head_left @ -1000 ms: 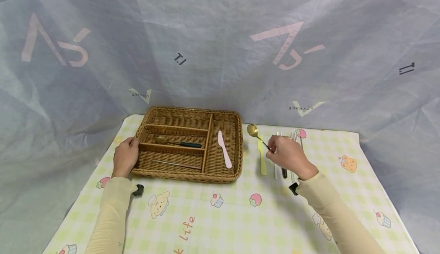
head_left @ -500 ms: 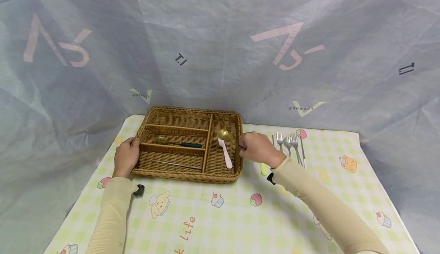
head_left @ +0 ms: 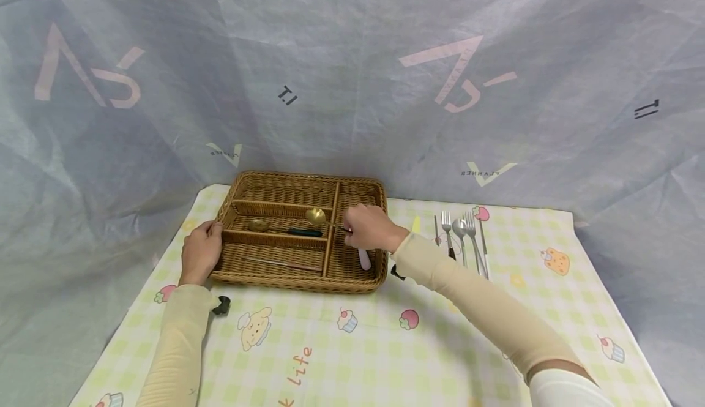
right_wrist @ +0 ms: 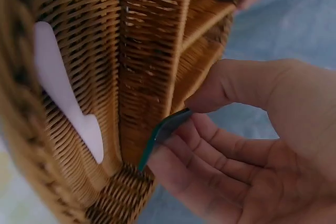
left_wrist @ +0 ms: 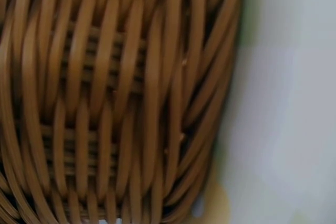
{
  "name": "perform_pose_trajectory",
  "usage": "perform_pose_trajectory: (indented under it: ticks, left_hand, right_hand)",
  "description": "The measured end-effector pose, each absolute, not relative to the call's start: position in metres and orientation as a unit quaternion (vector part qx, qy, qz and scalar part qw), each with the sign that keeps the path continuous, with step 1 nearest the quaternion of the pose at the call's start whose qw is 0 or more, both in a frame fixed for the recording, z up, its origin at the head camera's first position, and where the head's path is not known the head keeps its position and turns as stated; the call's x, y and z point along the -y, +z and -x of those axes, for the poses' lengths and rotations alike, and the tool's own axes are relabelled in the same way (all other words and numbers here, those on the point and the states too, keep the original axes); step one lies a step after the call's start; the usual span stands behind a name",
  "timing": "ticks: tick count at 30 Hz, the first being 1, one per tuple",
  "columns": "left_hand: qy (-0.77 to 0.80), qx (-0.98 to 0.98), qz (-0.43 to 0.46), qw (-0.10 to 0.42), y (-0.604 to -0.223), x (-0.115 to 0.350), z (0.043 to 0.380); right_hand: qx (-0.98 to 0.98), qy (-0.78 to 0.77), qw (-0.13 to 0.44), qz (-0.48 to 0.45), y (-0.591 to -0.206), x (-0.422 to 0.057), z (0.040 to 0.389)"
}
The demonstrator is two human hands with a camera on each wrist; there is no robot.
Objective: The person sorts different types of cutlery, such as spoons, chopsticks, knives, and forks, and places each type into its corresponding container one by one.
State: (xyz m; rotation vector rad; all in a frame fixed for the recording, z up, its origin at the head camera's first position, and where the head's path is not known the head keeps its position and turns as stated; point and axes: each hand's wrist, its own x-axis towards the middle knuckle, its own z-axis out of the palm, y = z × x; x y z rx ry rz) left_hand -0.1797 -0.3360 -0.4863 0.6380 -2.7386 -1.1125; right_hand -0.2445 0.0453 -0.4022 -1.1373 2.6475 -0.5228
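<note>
My right hand pinches a spoon by its dark green handle, over the right compartment of the wicker cutlery tray. The gold bowl points left, past the divider and over the middle compartment. Under the hand a pale pink knife lies in the right compartment, partly covered in the head view. Another gold spoon with a dark handle lies in the middle compartment. At the tray's left rim my left hand grips the edge; the left wrist view holds only wicker wall and cloth.
A thin stick-like utensil lies in the tray's front compartment. To the right, several forks, a silver spoon and thin sticks lie on the checked tablecloth. A yellow-green knife is mostly behind the right arm. A grey curtain hangs behind.
My right hand has carried the gold spoon left from beside the utensils on the cloth, over the tray's right rim, to the divider. My left hand has stayed on the rim.
</note>
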Motion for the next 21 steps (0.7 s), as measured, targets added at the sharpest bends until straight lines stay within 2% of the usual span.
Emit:
perform_pose_trajectory:
  ticks: [11, 21]
  left_hand:
    - [-0.363, 0.906, -0.208, 0.058, -0.488, 0.338, 0.18]
    - [-0.361, 0.908, -0.204, 0.063, -0.487, 0.337, 0.18]
  right_hand:
    - [-0.882, -0.15, 0.111, 0.432, -0.398, 0.011, 0.263]
    - [-0.885, -0.117, 0.134, 0.431, -0.403, 0.056, 0.278]
